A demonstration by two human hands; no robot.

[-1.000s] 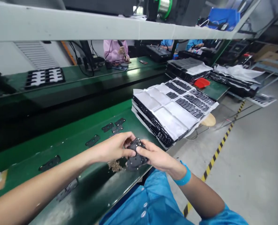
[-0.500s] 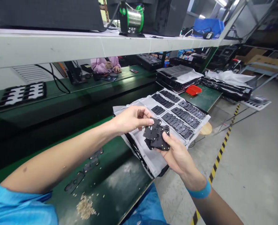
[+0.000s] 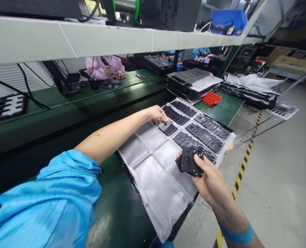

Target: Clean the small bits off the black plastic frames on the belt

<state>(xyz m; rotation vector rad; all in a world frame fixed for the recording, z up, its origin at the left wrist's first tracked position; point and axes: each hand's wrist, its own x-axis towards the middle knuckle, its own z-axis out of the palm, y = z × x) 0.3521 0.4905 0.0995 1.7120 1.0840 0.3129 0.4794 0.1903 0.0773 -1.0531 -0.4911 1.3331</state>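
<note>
Several black plates [image 3: 190, 161] filled my right fingers [image 3: 199, 161] above the tray [image 3: 165, 193] at the table's [image 3: 116, 206] near edge, while my left fingers [image 3: 164, 118] touched another plate [image 3: 164, 126], their grip unclear.

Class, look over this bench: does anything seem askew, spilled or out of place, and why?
Yes: the tray juts past the edge of the bench, over the floor, which looks a little precarious. Its white sheet also looks rumpled at the near corner.

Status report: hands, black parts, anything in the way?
Left hand at a black part in the tray. Right hand gripping a black stack. No obstruction seen between them.
</note>
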